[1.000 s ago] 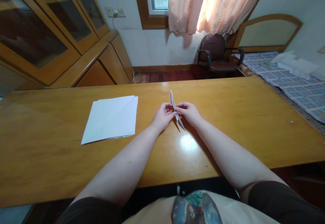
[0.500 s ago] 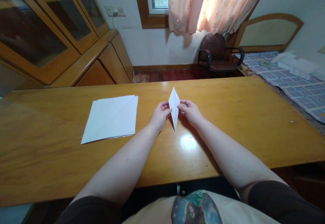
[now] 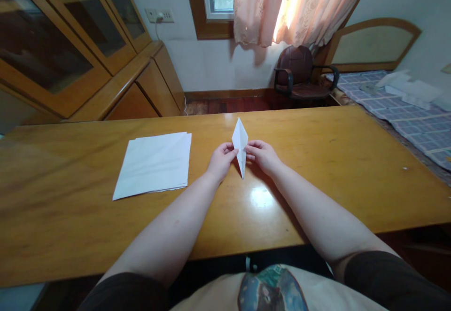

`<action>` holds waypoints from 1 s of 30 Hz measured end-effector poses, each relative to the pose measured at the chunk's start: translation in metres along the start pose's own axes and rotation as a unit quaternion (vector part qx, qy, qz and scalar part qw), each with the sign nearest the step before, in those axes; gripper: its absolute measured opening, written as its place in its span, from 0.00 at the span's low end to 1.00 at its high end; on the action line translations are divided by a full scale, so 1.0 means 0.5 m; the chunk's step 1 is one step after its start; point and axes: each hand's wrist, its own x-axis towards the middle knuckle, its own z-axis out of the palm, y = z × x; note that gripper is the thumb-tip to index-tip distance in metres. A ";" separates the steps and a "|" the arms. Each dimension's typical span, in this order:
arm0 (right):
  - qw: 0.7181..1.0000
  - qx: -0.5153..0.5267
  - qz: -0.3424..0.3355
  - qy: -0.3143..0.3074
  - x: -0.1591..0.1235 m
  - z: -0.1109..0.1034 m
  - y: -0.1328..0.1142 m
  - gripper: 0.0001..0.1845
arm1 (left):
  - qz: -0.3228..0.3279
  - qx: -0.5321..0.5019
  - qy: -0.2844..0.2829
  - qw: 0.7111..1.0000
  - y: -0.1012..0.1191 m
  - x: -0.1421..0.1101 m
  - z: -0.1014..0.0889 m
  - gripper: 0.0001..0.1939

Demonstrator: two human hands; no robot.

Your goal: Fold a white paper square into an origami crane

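A small white folded paper piece (image 3: 240, 143), shaped like a narrow kite with points at top and bottom, is held over the middle of the wooden table (image 3: 317, 170). My left hand (image 3: 221, 160) pinches its left edge. My right hand (image 3: 263, 156) pinches its right edge. Both hands have their fingers closed on the paper. A stack of white paper sheets (image 3: 155, 164) lies flat on the table to the left of my left hand.
A wooden cabinet with glass doors (image 3: 70, 43) stands at the left. Beyond the table are a dark office chair (image 3: 298, 73), a window with a pink curtain (image 3: 282, 5), and a bed with a checked blue cover (image 3: 408, 109) at the right.
The folded paper was seen edge-on a second ago; it has turned so its flat kite face shows, and it has risen slightly. Both hands stay pinched on it.
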 end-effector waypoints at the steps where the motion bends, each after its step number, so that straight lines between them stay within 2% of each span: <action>1: 1.000 0.003 0.001 -0.004 0.000 0.000 0.001 0.16 | 0.013 0.020 0.006 1.000 0.001 0.000 -0.001 0.14; 5: 1.000 0.006 0.010 -0.001 0.001 -0.002 0.002 0.17 | 0.041 0.052 0.018 0.998 0.002 0.000 -0.002 0.13; 14: 0.999 0.016 0.036 -0.029 -0.001 -0.001 -0.001 0.17 | 0.054 0.089 0.034 0.994 0.009 -0.005 0.000 0.11; 19: 0.998 0.040 0.044 -0.021 0.001 -0.001 -0.002 0.17 | 0.047 0.105 0.038 0.993 0.015 -0.007 0.000 0.11; 25: 0.996 0.060 0.057 -0.042 0.001 -0.002 0.000 0.19 | 0.046 0.109 0.012 0.993 0.001 0.001 -0.008 0.14; 30: 1.000 0.018 0.021 -0.009 0.007 -0.004 0.009 0.20 | 0.049 0.114 -0.037 0.992 -0.002 0.000 -0.005 0.18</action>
